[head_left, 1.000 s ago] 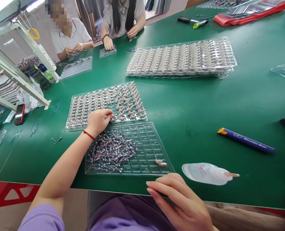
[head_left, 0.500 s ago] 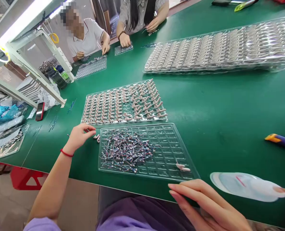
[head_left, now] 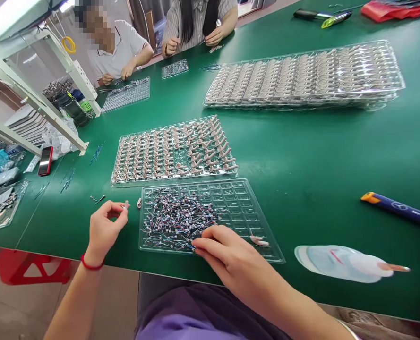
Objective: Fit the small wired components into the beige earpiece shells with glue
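Wired parts (head_left: 177, 215) heaped in tray (head_left: 236, 222), bottle (head_left: 340, 263) near; left fingers (head_left: 123, 217) pinch pale piece (head_left: 126, 204); right fingers (head_left: 210, 244): hold unclear.

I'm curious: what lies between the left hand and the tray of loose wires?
In the head view, a small pinkish piece lies between them on the green table.

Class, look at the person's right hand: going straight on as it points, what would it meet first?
The right hand would likely meet the heap of small parts with thin coloured wires in the rectangular clear plastic tray; depth is unclear, so contact may already exist.
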